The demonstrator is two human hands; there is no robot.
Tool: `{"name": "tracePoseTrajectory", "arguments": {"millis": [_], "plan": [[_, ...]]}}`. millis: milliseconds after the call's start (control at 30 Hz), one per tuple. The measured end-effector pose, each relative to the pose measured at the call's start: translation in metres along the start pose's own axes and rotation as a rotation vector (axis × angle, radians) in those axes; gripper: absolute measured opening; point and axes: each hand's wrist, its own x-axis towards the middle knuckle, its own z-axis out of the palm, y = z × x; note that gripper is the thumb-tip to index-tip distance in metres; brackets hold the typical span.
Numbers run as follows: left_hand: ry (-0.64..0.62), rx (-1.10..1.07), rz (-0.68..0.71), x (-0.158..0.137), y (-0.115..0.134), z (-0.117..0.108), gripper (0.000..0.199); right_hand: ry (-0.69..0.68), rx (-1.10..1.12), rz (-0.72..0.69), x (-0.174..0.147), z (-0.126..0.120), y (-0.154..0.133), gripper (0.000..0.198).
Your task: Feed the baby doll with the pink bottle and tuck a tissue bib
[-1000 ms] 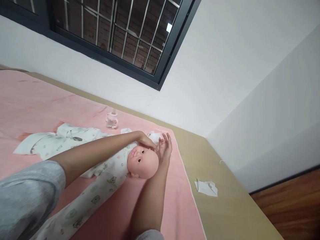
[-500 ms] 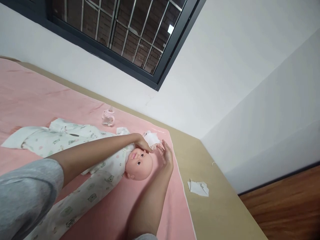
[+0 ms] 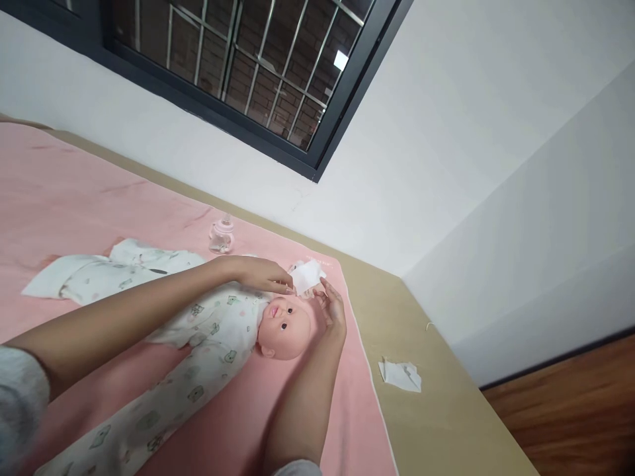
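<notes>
A baby doll [image 3: 284, 326] in a white printed sleepsuit lies on its back on a pink sheet [image 3: 233, 423], its bald head toward the right. My left hand [image 3: 265, 272] reaches across the doll's chest, fingers stretched out and pointing at a white tissue [image 3: 306, 275]. My right hand [image 3: 333, 307] is on the far side of the head, its fingers apart and loosely bent by the tissue's lower right edge. I cannot tell whether the fingertips touch it. Something pinkish shows under the tissue, too small to name.
A clear baby bottle with a pink top [image 3: 221, 236] stands behind the doll. Another white tissue [image 3: 401, 375] lies on the bare tan surface [image 3: 421, 430] at the right. White walls and a barred window [image 3: 258, 66] rise behind.
My left hand has drawn back leftward from beside the doll's face to above its chest. My right hand has barely moved. The view has shifted slightly.
</notes>
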Motion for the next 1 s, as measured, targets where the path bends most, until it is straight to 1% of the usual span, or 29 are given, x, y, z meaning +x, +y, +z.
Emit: {"name": "tracePoseTrajectory", "arguments": {"millis": [100,200,267,400,467,533,600,633,767,833,867,933,1000], "plan": [[0.129,-0.014,0.004,-0.020,0.004,-0.004,0.044,-0.051,-0.102,-0.056,-0.002,0.010,-0.020,0.034],[0.327,-0.034,-0.027,-0.030,0.004,-0.003,0.042,-0.047,-0.347,-0.199,-0.005,0.029,-0.045,0.029],[0.468,-0.080,-0.071,-0.032,0.001,0.002,0.045,-0.053,-0.474,-0.289,-0.009,0.046,-0.060,0.027],[0.675,-0.274,-0.150,-0.030,-0.008,0.013,0.061,-0.146,-0.528,-0.430,-0.022,0.084,-0.077,0.026],[0.766,-0.348,-0.171,-0.032,-0.011,0.016,0.070,-0.200,-0.525,-0.463,-0.033,0.102,-0.083,0.024],[0.834,-0.358,-0.149,-0.037,-0.011,0.014,0.077,-0.257,-0.537,-0.466,-0.044,0.118,-0.087,0.023],[0.837,-0.336,-0.098,-0.045,-0.007,0.007,0.078,-0.324,-0.573,-0.463,-0.054,0.131,-0.092,0.024],[0.814,-0.328,-0.082,-0.050,-0.005,0.003,0.078,-0.358,-0.597,-0.464,-0.059,0.137,-0.093,0.026],[0.625,-0.394,-0.090,-0.068,0.003,-0.012,0.073,-0.519,-0.706,-0.464,-0.074,0.157,-0.095,0.029],[0.524,-0.419,-0.088,-0.074,0.004,-0.016,0.068,-0.598,-0.746,-0.453,-0.078,0.165,-0.094,0.032],[0.494,-0.411,-0.087,-0.076,0.003,-0.018,0.065,-0.618,-0.756,-0.450,-0.080,0.168,-0.093,0.035],[0.484,-0.365,-0.096,-0.079,0.001,-0.019,0.060,-0.613,-0.754,-0.449,-0.082,0.173,-0.092,0.039],[0.528,-0.333,-0.112,-0.081,-0.001,-0.020,0.060,-0.594,-0.736,-0.436,-0.082,0.174,-0.092,0.047]]}}
